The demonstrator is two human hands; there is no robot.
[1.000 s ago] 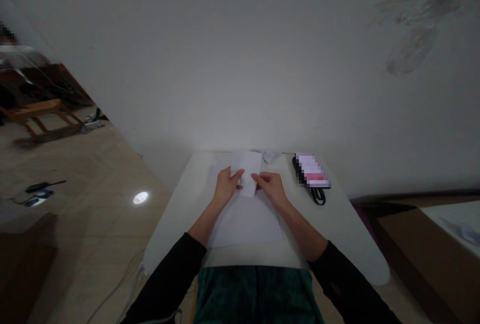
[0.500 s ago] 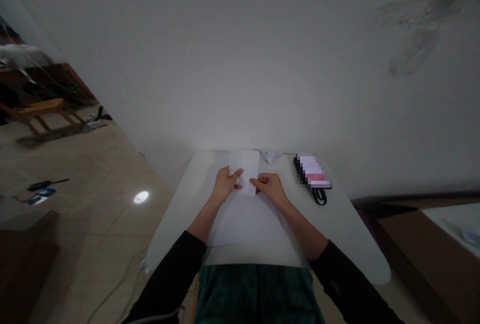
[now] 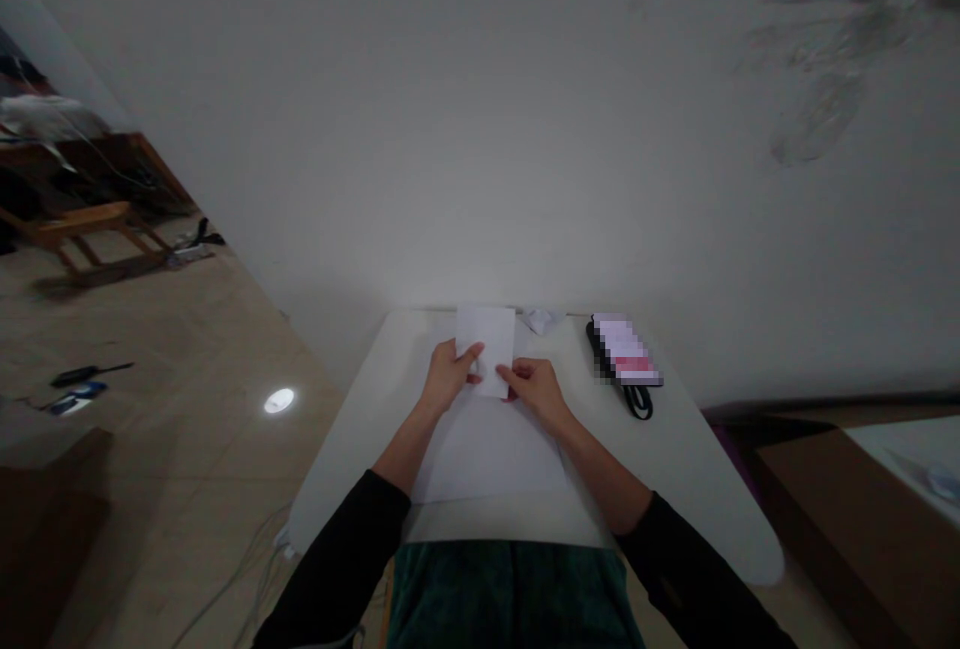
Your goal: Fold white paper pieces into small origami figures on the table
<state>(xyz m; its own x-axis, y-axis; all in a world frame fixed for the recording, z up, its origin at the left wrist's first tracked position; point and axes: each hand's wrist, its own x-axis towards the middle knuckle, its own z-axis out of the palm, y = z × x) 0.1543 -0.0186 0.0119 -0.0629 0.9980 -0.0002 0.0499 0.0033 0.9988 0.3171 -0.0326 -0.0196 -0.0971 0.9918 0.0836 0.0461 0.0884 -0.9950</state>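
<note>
A small white rectangle of paper (image 3: 487, 327), upright in outline, is held between my two hands above the table. My left hand (image 3: 448, 374) pinches its left side, thumb on the front face. On the right edge my right hand (image 3: 536, 387) grips it, thumb and fingertips close to the lower corner. Whether the paper is folded, I cannot tell. Beneath both hands a larger white sheet (image 3: 487, 459) lies flat on the white table (image 3: 667, 489).
A crumpled piece of paper (image 3: 539, 320) sits at the table's back edge by the wall (image 3: 480, 129). To the right lies a phone-like object (image 3: 627, 349), blurred out, with a looped black cord (image 3: 638, 401). A wooden stool (image 3: 82, 224) stands far left.
My right hand's fingers have shifted slightly along the small paper's right edge. The whole view has tilted a little, so the table appears slightly lower. Both hands keep their hold.
</note>
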